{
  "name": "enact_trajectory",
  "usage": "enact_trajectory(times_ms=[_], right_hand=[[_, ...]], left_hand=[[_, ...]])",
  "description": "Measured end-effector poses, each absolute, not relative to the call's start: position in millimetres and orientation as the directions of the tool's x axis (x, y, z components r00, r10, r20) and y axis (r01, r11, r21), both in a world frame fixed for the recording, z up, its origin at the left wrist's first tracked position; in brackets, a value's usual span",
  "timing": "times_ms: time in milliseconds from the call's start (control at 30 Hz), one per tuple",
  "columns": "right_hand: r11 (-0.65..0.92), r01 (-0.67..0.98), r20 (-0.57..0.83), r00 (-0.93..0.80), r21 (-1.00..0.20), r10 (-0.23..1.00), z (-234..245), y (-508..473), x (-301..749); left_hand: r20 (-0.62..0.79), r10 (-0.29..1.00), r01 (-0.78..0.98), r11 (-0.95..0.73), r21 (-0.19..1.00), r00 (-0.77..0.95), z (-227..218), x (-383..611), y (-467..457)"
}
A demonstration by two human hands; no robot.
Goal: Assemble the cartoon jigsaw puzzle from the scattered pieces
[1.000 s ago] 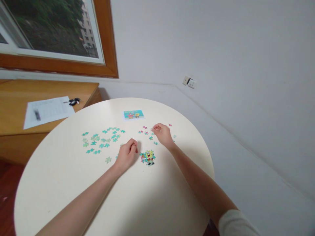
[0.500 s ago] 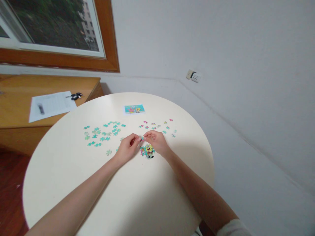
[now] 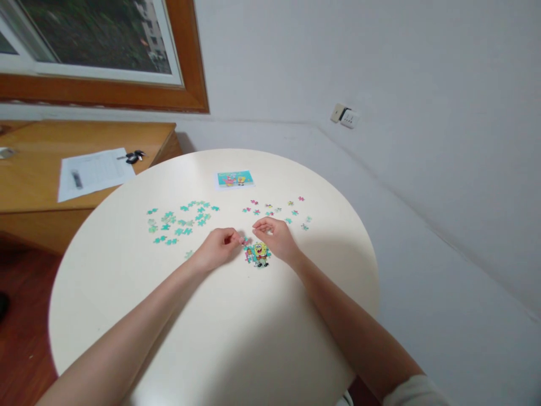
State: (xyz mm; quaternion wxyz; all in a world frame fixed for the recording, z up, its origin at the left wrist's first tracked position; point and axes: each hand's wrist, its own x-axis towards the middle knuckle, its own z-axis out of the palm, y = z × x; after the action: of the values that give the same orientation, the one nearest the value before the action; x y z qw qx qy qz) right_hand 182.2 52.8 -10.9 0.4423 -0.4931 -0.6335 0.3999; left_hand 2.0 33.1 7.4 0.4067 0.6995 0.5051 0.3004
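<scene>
A partly joined jigsaw puzzle [image 3: 259, 255] with a yellow cartoon figure lies on the table in front of me. At its upper left, my left hand [image 3: 220, 248] pinches a small pink-and-teal puzzle piece [image 3: 245, 241] between thumb and forefinger. My right hand [image 3: 276, 238] hovers at the puzzle's upper right, its fingers loosely bent and apart from the thumb, with nothing visible in them. Behind the right hand lie several loose pink, teal and yellow pieces [image 3: 295, 212]. Another group of mostly teal pieces [image 3: 168, 217] spreads out to the left.
A printed picture card [image 3: 235, 179] lies near the far edge of the round white table [image 3: 203, 338]. On the wooden desk [image 3: 143, 132] at the left are a paper sheet [image 3: 95, 172] and black keys [image 3: 135, 157]. A wall socket [image 3: 349, 118] is on the wall behind.
My right hand has come away from the left fingers, leaving the piece in the left hand. A wider gap now separates the hands. The view has shifted slightly.
</scene>
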Motion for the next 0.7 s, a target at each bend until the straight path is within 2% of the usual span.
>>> enact_trajectory(times_ms=[133, 433, 567, 700], right_hand=[[0.235, 0.352, 0.206, -0.118, -0.906, 0.971, -8.1, 52.1, 184.2], [0.297, 0.416, 0.258, -0.15, -0.859, 0.955, -5.9, 48.4, 183.5], [0.32, 0.421, 0.277, -0.161, -0.849, 0.947, -6.4, 48.5, 182.3], [0.316, 0.436, 0.269, -0.166, -0.843, 0.949, -7.3, 48.1, 181.5]], left_hand=[[-0.212, 0.918, 0.478, 0.028, 0.878, 0.335, 17.8, -3.9, 30.2], [-0.38, 0.861, 0.492, 0.183, 0.851, 0.338, 27.3, -0.7, 25.9], [-0.41, 0.848, 0.511, 0.201, 0.836, 0.337, 25.4, 0.2, 25.6], [-0.358, 0.859, 0.515, 0.134, 0.846, 0.365, 16.7, -1.5, 26.6]])
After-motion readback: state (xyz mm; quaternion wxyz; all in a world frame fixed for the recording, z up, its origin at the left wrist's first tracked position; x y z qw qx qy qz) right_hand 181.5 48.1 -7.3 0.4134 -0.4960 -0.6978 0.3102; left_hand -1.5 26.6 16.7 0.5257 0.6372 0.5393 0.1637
